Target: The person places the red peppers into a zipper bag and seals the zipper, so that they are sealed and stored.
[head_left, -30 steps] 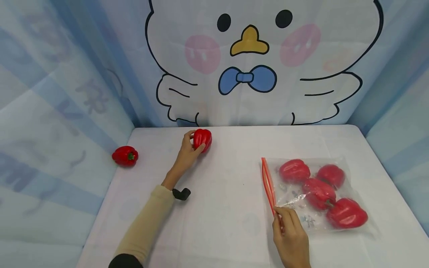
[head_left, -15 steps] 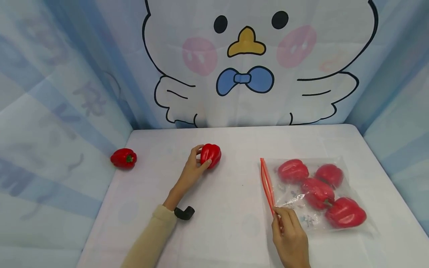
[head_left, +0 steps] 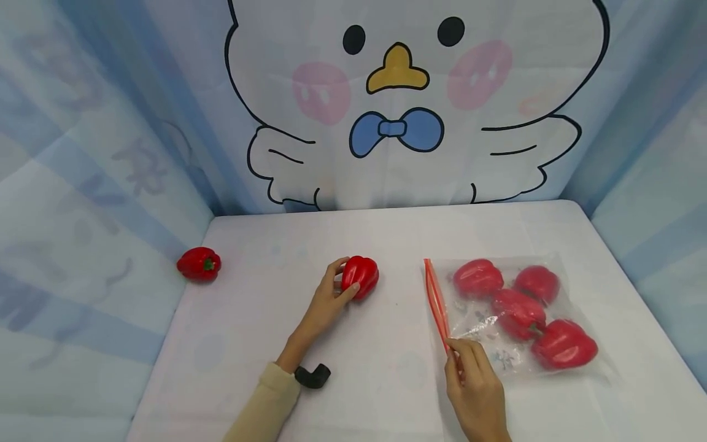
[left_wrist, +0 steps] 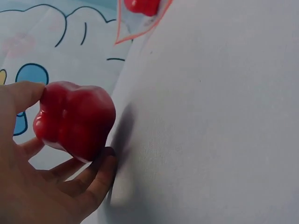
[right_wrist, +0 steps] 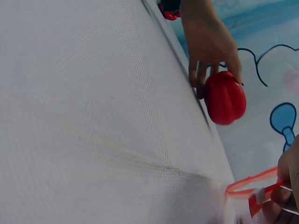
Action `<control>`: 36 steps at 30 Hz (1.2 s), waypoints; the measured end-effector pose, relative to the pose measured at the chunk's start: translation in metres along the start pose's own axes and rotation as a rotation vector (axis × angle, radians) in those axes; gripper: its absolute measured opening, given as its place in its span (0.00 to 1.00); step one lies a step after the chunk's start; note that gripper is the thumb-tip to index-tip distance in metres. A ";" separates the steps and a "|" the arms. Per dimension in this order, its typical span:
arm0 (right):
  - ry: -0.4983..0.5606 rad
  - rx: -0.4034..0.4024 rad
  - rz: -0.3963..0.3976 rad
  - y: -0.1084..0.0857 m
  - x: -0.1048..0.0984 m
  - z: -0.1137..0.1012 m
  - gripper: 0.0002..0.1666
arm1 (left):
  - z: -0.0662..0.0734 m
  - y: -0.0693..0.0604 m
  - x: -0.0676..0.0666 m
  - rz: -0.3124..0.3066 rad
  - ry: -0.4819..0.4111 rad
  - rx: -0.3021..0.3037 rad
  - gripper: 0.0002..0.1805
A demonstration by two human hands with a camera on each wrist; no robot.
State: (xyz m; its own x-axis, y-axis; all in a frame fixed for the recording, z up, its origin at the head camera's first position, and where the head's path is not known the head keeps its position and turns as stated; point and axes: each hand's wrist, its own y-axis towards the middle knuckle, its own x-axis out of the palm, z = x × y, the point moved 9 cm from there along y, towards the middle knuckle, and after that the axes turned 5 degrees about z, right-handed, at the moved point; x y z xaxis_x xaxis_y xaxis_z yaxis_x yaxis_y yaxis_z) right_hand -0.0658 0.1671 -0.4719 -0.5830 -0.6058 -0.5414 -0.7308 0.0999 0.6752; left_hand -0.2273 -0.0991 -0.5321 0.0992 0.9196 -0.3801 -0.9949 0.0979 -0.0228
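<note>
My left hand holds a red bell pepper between thumb and fingers, left of the bag. In the left wrist view the same pepper shows its lobed end, with the fingertips beneath it. A clear zip bag with a red-orange zip edge lies flat on the right, and several red bell peppers are inside. With thumb and fingertips my right hand pinches the near end of that edge. In the right wrist view the zip edge stands parted near the fingers.
Another red bell pepper lies at the left edge of the white table. Behind the table hangs a cloth with a cartoon bird, and blue-white cloths flank both sides.
My left hand has brought its bell pepper from the table's back edge toward the front and right, nearer the bag. The right hand keeps its pinch on the zip edge.
</note>
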 end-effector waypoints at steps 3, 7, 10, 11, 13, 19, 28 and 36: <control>-0.005 -0.013 -0.004 0.001 0.001 -0.001 0.17 | 0.002 -0.006 0.005 -0.016 -0.031 0.002 0.37; 0.000 -0.013 -0.001 0.001 0.001 -0.001 0.18 | 0.007 -0.010 0.014 -0.046 -0.045 0.029 0.36; 0.005 -0.018 0.010 0.002 0.000 -0.001 0.18 | 0.011 -0.012 0.022 -0.067 -0.038 0.046 0.36; 0.006 -0.019 0.013 0.002 -0.001 -0.002 0.18 | 0.012 -0.013 0.025 -0.075 -0.034 0.049 0.36; 0.011 -0.018 0.012 0.002 -0.001 -0.002 0.18 | 0.014 -0.014 0.030 -0.087 -0.035 0.048 0.36; 0.007 -0.013 -0.002 0.002 0.000 -0.002 0.18 | 0.016 -0.016 0.042 -0.105 -0.041 0.050 0.36; 0.007 -0.024 0.011 0.003 -0.001 -0.003 0.17 | 0.020 -0.018 0.058 -0.143 -0.029 0.047 0.37; -0.003 -0.006 -0.003 0.002 0.000 -0.001 0.16 | 0.030 -0.020 0.076 -0.191 -0.039 0.059 0.36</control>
State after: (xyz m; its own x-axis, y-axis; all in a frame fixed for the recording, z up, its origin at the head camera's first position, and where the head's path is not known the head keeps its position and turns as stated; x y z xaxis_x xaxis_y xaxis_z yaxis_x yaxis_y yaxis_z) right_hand -0.0672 0.1666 -0.4706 -0.5819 -0.6035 -0.5452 -0.7306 0.0934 0.6764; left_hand -0.1989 -0.0201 -0.5331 0.2876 0.8961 -0.3380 -0.9554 0.2930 -0.0362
